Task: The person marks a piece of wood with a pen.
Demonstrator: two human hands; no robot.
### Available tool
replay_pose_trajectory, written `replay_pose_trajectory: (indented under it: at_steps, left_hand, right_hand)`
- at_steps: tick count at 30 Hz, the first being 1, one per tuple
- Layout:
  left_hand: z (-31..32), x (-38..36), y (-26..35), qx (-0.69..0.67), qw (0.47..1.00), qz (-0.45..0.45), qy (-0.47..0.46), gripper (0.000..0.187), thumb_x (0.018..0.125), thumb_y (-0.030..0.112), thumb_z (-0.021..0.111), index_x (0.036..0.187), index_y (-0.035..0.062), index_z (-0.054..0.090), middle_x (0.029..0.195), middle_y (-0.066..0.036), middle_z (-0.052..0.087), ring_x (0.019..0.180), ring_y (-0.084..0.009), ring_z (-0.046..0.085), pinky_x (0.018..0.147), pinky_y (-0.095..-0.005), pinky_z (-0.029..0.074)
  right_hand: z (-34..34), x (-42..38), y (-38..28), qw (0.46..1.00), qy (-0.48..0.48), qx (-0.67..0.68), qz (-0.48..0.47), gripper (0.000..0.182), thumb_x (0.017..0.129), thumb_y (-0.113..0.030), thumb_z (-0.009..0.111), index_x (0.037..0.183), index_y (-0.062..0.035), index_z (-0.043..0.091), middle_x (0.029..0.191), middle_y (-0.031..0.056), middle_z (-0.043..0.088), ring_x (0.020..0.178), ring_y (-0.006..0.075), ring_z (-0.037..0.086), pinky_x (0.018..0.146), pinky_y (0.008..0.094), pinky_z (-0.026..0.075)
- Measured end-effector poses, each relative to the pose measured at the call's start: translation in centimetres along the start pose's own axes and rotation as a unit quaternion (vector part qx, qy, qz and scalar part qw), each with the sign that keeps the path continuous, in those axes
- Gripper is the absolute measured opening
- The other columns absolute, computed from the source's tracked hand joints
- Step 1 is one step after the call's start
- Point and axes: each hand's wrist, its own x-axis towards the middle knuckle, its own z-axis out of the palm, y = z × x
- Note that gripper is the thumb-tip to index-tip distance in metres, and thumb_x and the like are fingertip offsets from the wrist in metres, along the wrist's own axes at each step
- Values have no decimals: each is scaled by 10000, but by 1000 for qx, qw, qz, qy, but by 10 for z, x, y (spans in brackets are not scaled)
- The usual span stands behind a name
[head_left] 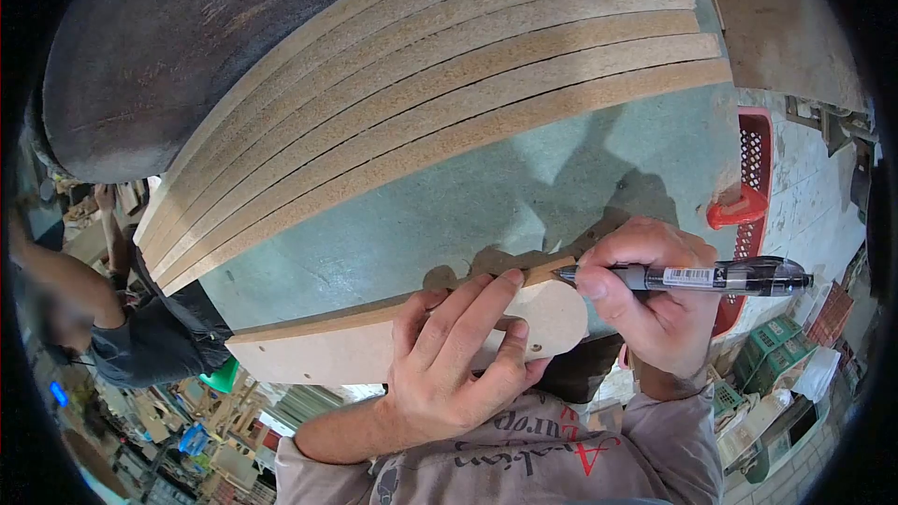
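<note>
My right hand [655,304] grips a black-and-clear pen [762,276], its tip touching the end of a thin brown wood strip [540,273]. That strip runs along the far edge of a pale flat wooden template [323,355] with a rounded end and small holes. My left hand [458,351] lies over the template, its fingertips hooked over the strip and its thumb bent on the template's face, holding the two together. What the palm covers is hidden.
Several long curved wood strips [421,84] lie side by side on the green tabletop [449,196]. A red plastic crate [756,131] stands beyond the right edge, with a red clamp-like piece [737,210] nearby. Another person [140,341] is at the left. Green crates [772,351] are at lower right.
</note>
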Motion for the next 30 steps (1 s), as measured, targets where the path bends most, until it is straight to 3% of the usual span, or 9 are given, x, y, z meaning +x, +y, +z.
replay_pose_trajectory:
  at_steps: [19,21,26,28,30]
  left_hand:
    - [1,2,1,7,1000,-2,5,588,532,277,876,988,127,537,1165,-184,602,948,-319,618,759,-445,427]
    - [0,2,1,6,1000,-2,5,591,532,278,877,989,127,535,1165,-184,602,949,-320,617,756,-445,427]
    - [-1,3,0,11,1000,0,1,601,538,280,878,999,127,524,1164,-189,600,952,-325,612,750,-445,428]
    - [-1,2,-1,8,1000,1,8,425,617,280,817,911,112,561,1202,-153,603,1023,-270,595,779,-405,447]
    - [0,2,-1,10,1000,1,8,433,611,279,818,915,110,561,1200,-154,603,1022,-272,595,779,-407,447]
  right_hand:
    - [-2,-1,2,1000,-2,2,-7,151,784,-119,752,835,-62,623,658,68,625,550,196,590,505,315,442]
    - [-2,-2,3,1000,-9,-4,-19,123,784,-71,713,821,-42,599,680,72,653,557,159,571,525,289,433]
    - [-6,-5,2,1000,-10,-12,-22,133,779,-61,717,829,-45,595,674,69,649,558,165,571,522,294,432]
    - [-6,-7,2,1000,-6,-16,-19,137,777,-58,718,831,-45,592,673,70,648,558,168,571,522,295,432]
    - [-6,-10,3,1000,2,-14,-27,145,777,-58,719,833,-46,585,670,71,645,560,171,573,522,293,434]
